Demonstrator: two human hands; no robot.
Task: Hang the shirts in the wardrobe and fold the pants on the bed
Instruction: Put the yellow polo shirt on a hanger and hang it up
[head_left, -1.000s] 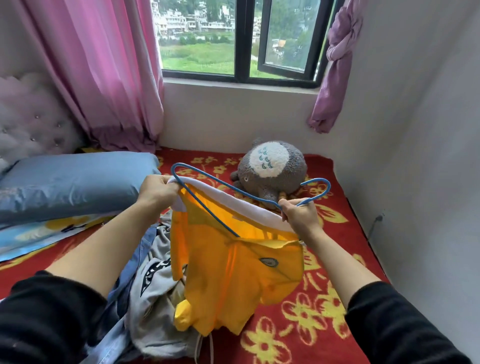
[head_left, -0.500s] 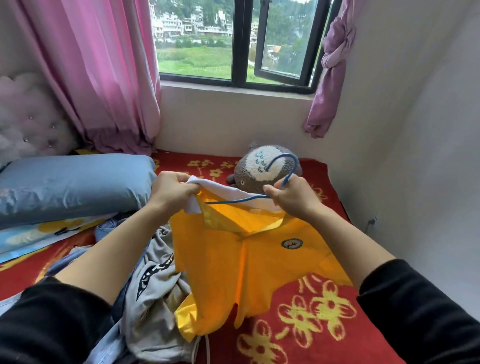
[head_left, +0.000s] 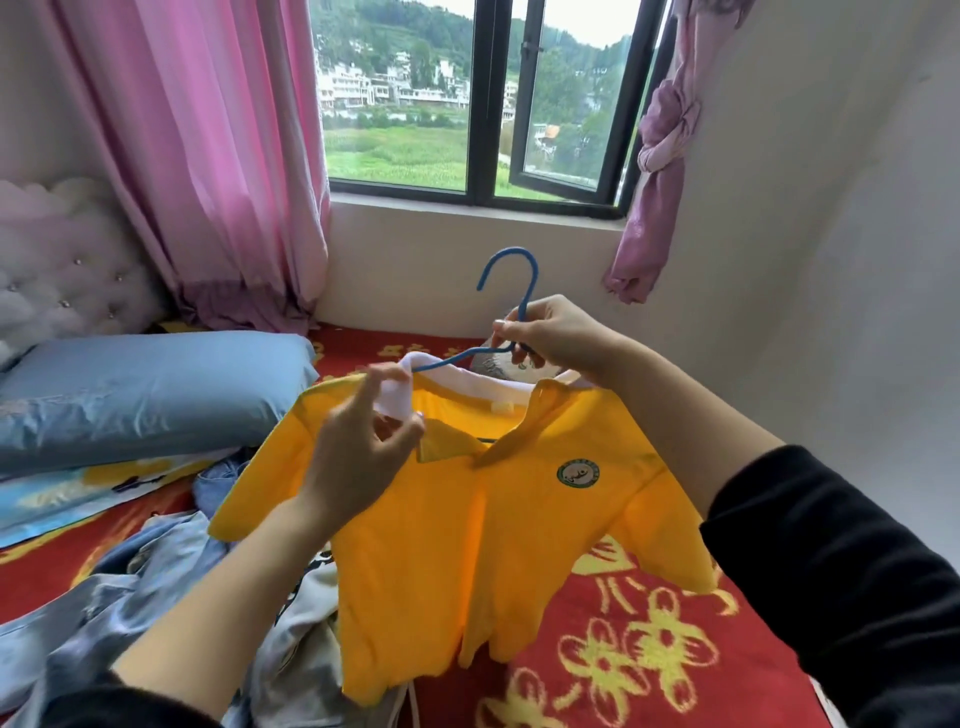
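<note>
A yellow short-sleeved polo shirt (head_left: 483, 545), white collar, round green chest badge, hangs spread on a blue wire hanger (head_left: 511, 260), hook upright, above the red flowered bed (head_left: 649, 654). Crumpled blue denim and grey garments (head_left: 150, 577) lie heaped beneath its hem.

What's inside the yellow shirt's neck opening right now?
The blue hanger: its hook and one sloping wire show above the white collar, gripped by the right hand. Its shoulders are covered by the yellow shirt, so their seating cannot be seen.
</note>
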